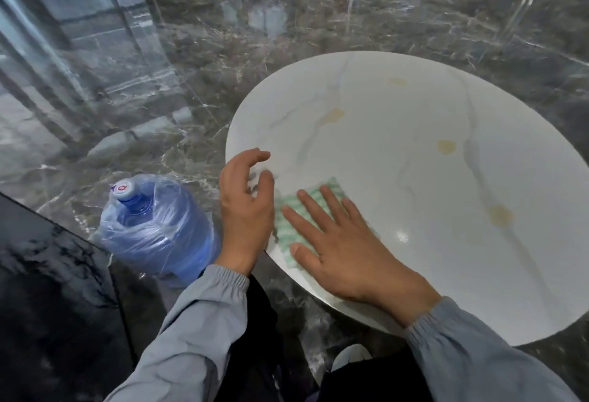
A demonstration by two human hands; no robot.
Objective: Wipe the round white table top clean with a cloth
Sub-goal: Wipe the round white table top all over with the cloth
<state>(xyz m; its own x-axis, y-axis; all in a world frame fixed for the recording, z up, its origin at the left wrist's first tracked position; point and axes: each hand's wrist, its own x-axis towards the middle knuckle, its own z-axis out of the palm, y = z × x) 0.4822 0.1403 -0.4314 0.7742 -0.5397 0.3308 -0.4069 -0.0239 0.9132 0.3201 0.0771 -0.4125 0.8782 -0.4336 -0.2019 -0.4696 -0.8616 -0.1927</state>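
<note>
— The right hand lies flat, fingers spread, pressing the cloth onto the table near its near-left rim; the left hand hovers beside it, half-curled, holding nothing.

— Keep the palm flat and sweep outward over the yellowish stains beyond the cloth.

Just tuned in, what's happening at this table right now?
A person is wiping the round white table top. The right hand presses flat on a green-and-white cloth near the table's near-left edge, while the left hand hovers open beside it. Several yellowish stains are not yet wiped.
</note>
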